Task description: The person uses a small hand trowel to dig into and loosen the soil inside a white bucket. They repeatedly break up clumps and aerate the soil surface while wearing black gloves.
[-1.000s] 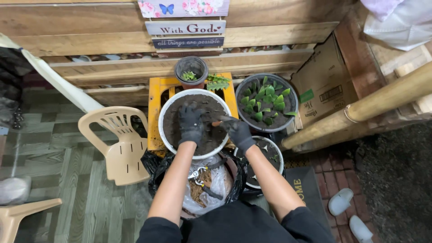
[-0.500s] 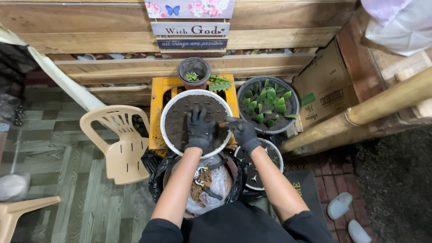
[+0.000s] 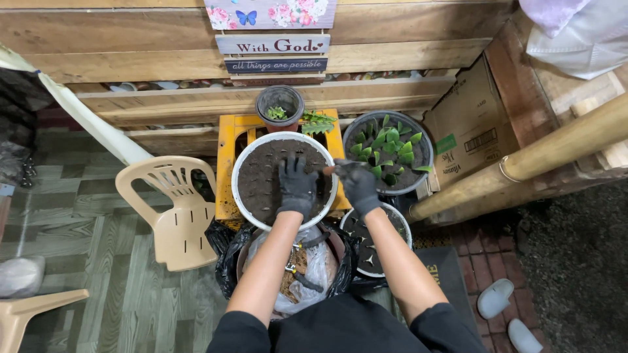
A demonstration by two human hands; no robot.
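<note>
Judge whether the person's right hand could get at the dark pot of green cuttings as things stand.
Probably yes. The right hand is at the white basin's right rim, and the dark pot of green cuttings stands right beside it, open-topped, with nothing between them.

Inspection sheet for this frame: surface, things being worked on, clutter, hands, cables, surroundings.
Surface: yellow crate carrying the white basin, on a plank-pattern floor.
Things in hand: the basin holds dark soil; dark pot of green leaf cuttings to its right.
Clutter: small dark pot with a sprout; bag-lined bucket and another soil pot below the basin; cardboard box; slippers.
Hands: both in black gloves; left hand flat on the soil; right hand at the basin's right rim, whether it holds anything cannot be told.
Cables: nothing seen.
Surroundings: wooden plank wall, beige plastic chair, bamboo poles.
</note>
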